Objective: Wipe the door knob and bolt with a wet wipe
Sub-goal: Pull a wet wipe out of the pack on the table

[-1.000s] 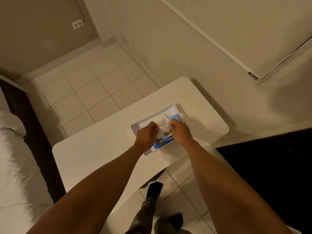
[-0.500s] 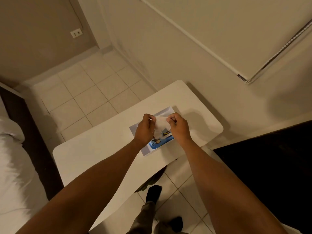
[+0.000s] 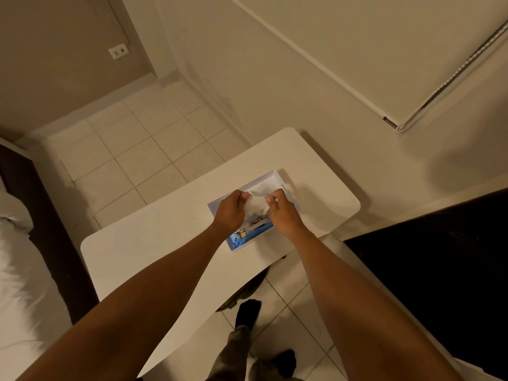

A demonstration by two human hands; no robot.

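A white wet wipe (image 3: 256, 206) is stretched between my two hands above a white tray (image 3: 270, 177) on the white table (image 3: 154, 243). My left hand (image 3: 230, 211) pinches the wipe's left edge and my right hand (image 3: 283, 213) pinches its right edge. Below the wipe, a blue wet-wipe pack (image 3: 248, 235) with a cartoon print lies in the tray. No door knob or bolt is in view.
The table stands against a cream wall (image 3: 275, 78). A bed with white sheets (image 3: 19, 270) is at the left, and a dark surface (image 3: 439, 257) at the right. Pale floor tiles (image 3: 137, 160) lie beyond the table. My socked feet (image 3: 247, 312) show below its edge.
The wipe has come up out of the pack and is spread wider between my hands. My view has shifted slightly.
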